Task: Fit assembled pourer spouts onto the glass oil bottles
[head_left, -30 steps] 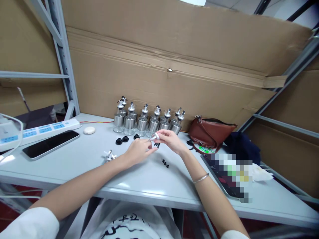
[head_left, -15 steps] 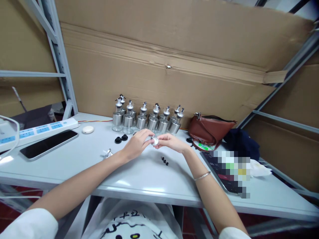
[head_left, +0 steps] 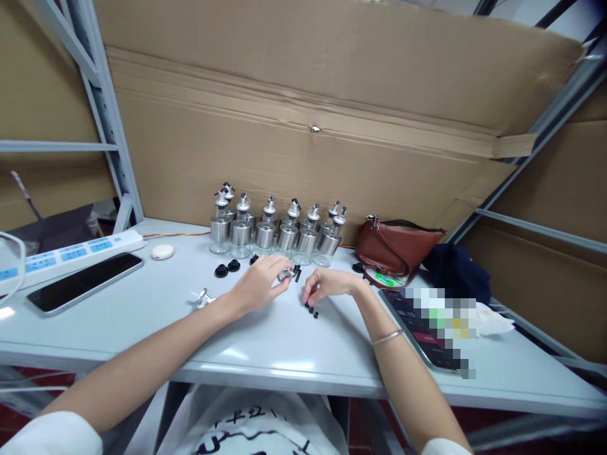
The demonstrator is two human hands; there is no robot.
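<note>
My left hand is closed round a silver pourer spout, whose black flap sticks out to the right. My right hand reaches down to the table, thumb and fingers pinched at the rearmost of a short row of small black plugs. The fingertips partly cover that plug. Left of my left wrist lies another silver pourer spout, partly behind the forearm. Black ring-shaped stoppers sit on the table behind it.
Several glass bottles with steel sleeves and pourers stand along the cardboard wall. To the left are a phone, a power strip and a round white case. A brown bag and a tablet lie at right.
My hands have parted. The spout has turned in my left hand, its black flap now showing. My right hand has let go of it and moved down to the black plugs.
</note>
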